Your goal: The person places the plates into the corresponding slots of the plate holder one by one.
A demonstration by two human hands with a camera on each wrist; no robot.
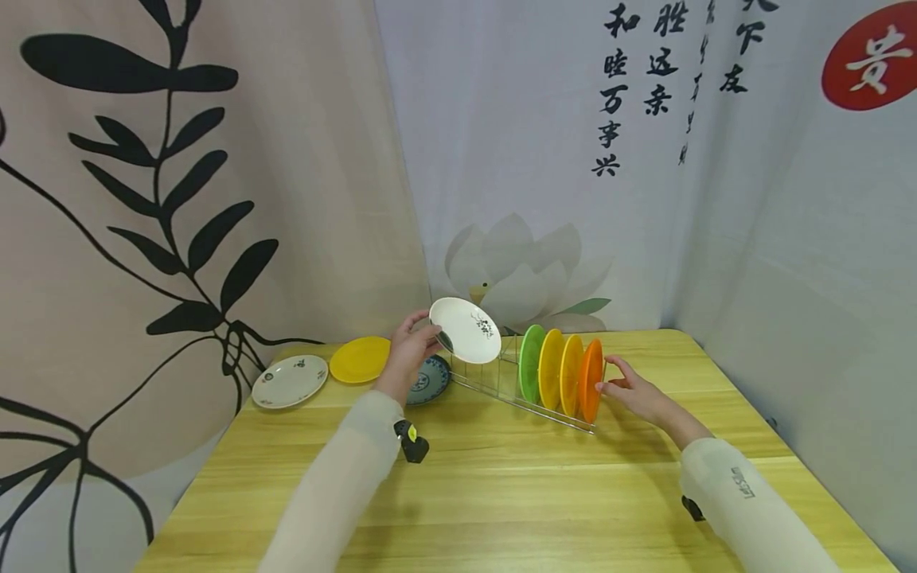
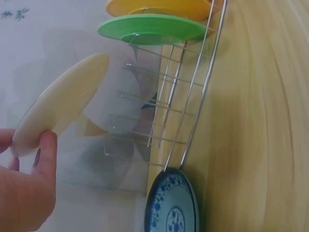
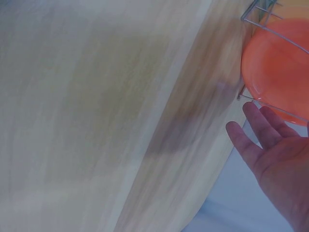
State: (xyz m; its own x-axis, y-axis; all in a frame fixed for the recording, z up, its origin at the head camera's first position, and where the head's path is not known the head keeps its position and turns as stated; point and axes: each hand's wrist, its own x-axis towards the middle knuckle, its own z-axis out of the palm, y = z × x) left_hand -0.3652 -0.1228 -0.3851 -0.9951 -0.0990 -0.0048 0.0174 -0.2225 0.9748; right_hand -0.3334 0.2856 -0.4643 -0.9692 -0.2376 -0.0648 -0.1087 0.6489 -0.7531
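Observation:
My left hand [image 1: 410,360] grips a white plate [image 1: 467,330] with a dark floral print by its left edge, tilted above the left part of a wire dish rack [image 1: 476,386]. In the left wrist view the plate [image 2: 63,99] is seen edge-on, pinched between thumb and fingers. A green plate [image 1: 531,362], two yellow plates [image 1: 551,370] and an orange plate [image 1: 591,380] stand upright in the rack's right half. By the orange plate at the rack's right end, my right hand [image 1: 636,392] has its fingers extended, fingertips close to the wire frame.
A blue patterned plate [image 1: 430,380] lies at the rack's left end. Farther left on the wooden table [image 1: 501,501] are a yellow plate [image 1: 360,360] and a white plate with small prints [image 1: 290,382]. Printed curtains [image 1: 501,143] hang behind the table and along its right side.

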